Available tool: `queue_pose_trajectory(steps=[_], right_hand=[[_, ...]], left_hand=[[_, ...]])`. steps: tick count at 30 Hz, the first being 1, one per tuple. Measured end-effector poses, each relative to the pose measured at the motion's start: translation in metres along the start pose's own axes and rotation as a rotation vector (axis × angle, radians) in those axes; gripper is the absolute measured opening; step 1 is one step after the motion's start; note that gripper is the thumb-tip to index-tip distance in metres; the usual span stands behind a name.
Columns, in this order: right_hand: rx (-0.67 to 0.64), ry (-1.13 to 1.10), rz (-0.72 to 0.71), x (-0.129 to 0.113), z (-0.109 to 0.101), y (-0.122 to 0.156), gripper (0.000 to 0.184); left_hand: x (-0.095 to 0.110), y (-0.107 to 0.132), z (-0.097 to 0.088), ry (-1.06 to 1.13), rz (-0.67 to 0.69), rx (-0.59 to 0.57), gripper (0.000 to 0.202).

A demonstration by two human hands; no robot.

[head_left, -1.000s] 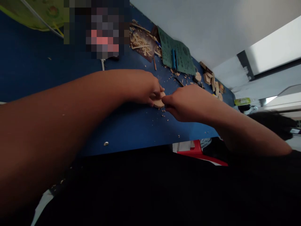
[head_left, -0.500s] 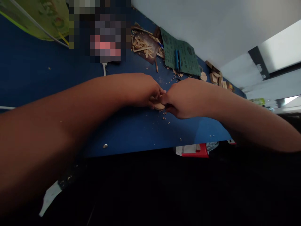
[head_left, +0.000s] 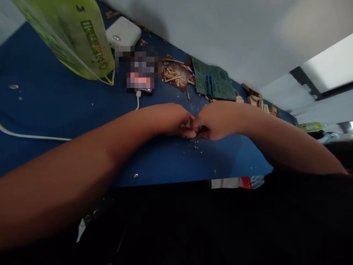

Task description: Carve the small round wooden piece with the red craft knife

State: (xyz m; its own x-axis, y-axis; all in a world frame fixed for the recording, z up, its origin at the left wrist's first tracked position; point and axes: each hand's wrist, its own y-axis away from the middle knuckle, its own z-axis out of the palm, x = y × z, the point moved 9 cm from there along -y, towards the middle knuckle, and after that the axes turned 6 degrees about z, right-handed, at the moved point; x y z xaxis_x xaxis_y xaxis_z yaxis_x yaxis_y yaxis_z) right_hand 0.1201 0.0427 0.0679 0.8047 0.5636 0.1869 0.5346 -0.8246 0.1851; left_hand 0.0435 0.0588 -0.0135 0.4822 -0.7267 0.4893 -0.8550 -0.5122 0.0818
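Both my hands on a small wood piece [head_left: 189,133]

My left hand [head_left: 171,119] and right hand [head_left: 217,119] pinch it together over the blue table [head_left: 55,110].

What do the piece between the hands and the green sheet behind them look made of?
Small piece: probably bare pale wood, tan and matte; matching chips lie beside it. Green sheet: matte, printed; possibly sandpaper backing or a cutting mat, too blurred to tell.

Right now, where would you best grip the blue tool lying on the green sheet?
Probably mid-length, coming from above: the blue tool is slim and lies flat on the green sheet with its long sides free, so a pinch across its width fits.
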Motion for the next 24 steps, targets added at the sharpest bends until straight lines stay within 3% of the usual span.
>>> queue_pose_trajectory(steps=[4,9,24], right_hand=[[-0.063,-0.060,-0.033,0.012,0.005,0.019,0.023],[-0.192,-0.193,-0.158,0.021,0.021,0.054,0.022],[0.058,-0.322,-0.009,0.026,0.064,0.087,0.032]], left_hand=[[0.008,-0.001,0.001,-0.036,0.094,-0.003,0.040],[0.011,0.001,-0.001,-0.056,0.077,-0.022,0.038],[0.010,-0.001,-0.001,-0.034,0.052,-0.019,0.044]])
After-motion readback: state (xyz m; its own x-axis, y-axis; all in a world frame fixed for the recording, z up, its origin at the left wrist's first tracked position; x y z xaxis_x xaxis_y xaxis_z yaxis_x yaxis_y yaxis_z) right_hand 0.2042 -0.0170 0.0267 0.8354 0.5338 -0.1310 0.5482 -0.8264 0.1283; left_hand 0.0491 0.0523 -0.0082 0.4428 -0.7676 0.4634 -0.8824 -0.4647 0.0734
